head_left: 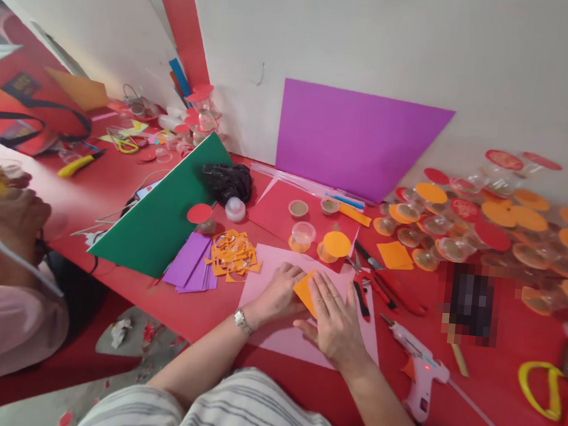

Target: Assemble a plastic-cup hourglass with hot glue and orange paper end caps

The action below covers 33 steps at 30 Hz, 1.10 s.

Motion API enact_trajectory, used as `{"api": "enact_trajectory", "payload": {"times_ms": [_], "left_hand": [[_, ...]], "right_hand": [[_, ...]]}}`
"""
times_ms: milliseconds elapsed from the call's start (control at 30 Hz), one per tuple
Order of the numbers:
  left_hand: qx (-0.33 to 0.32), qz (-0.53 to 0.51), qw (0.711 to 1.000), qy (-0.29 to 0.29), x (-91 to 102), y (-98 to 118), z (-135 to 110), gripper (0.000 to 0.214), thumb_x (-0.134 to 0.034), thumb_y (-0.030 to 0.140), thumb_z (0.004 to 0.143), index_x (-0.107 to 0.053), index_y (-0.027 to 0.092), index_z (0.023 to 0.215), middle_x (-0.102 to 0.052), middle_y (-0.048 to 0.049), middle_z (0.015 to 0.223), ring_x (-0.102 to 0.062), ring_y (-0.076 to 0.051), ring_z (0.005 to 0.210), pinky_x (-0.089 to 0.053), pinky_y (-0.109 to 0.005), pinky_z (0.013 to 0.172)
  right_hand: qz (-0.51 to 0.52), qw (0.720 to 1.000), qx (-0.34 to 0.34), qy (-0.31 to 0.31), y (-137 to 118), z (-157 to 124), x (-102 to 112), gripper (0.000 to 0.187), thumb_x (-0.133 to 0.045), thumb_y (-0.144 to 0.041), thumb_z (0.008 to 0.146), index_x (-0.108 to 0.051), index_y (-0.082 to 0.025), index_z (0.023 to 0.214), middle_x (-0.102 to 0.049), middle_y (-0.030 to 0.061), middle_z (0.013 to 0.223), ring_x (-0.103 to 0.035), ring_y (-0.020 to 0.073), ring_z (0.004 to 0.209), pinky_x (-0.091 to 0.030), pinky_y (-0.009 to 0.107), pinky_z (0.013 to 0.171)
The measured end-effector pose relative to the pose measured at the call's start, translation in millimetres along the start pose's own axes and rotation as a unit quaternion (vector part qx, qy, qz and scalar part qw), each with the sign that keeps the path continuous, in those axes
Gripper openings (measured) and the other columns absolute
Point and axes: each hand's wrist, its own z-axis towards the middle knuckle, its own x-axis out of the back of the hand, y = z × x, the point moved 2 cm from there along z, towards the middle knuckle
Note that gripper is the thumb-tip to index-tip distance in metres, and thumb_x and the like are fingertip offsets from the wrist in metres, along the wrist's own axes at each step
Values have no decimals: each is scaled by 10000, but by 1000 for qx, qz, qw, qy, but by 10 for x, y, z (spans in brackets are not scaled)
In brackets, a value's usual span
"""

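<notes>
Both my hands rest on a pink paper sheet [272,255] lying on the red table [472,392]. Between them is a small orange paper piece [305,290]. My left hand [279,293], with a watch on the wrist, lies with curled fingers against the orange piece's left edge. My right hand [337,315] presses flat on top of its right part, fingers stretched out.
Red-handled scissors [375,282] and a white glue gun [417,366] lie right of my hands. Orange scraps [232,253], purple sheets [191,261] and a green board [163,211] are left. Several cups with orange and red lids [493,226] crowd the right. Another person [7,267] sits at left.
</notes>
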Motion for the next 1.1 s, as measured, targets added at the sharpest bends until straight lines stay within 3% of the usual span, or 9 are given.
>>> {"api": "enact_trajectory", "payload": {"times_ms": [200, 333, 500, 600, 800, 1100], "left_hand": [[42, -29, 998, 29, -32, 40, -38, 136, -705, 261, 801, -604, 173, 823, -608, -61, 881, -503, -224, 849, -431, -355, 824], [41, -56, 997, 33, -20, 57, -56, 125, -687, 270, 820, -612, 176, 851, -633, -65, 902, -525, -229, 884, -428, -372, 875], [47, -101, 994, -3, 7, 54, -74, 183, -722, 265, 779, -613, 196, 909, -670, -55, 978, -544, -245, 978, -411, -361, 910], [34, -98, 994, -25, -1, 65, -60, 238, -744, 224, 736, -604, 204, 927, -671, -41, 984, -554, -238, 971, -400, -355, 914], [38, -67, 997, -4, -10, 68, -33, 328, -783, 368, 737, -613, 188, 953, -639, -85, 1036, -544, -260, 971, -404, -391, 914], [73, -30, 997, -9, -82, 75, -52, 335, -761, 361, 773, -635, 176, 1022, -618, -95, 981, -501, -277, 971, -421, -382, 840]], "right_hand": [[3, 1000, 7, 3, 0, -14, -29, 627, -341, -463, 1021, -385, -16, 1459, -580, 235, 1379, -505, 293, 1338, -164, 586, 1203], [16, 1000, 5, -5, 30, -64, -11, 676, -352, -474, 1017, -306, -8, 1504, -562, 242, 1397, -490, 306, 1353, -168, 605, 1197], [44, 997, -52, 39, 138, -244, 73, 674, -343, -470, 1020, -235, -74, 1555, -580, 215, 1383, -480, 299, 1369, -229, 585, 1186], [25, 997, -71, 30, 169, -309, 113, 673, -337, -468, 1021, -230, -78, 1559, -576, 220, 1386, -489, 304, 1361, -259, 582, 1175], [-21, 1000, -15, 10, 76, -173, 130, 702, -364, -453, 1016, -236, 3, 1535, -604, 252, 1338, -523, 334, 1316, -198, 626, 1178], [-40, 997, -64, -21, -48, -96, 125, 601, -397, -404, 1010, -356, -48, 1493, -606, 203, 1362, -546, 332, 1292, -136, 637, 1186]]}}
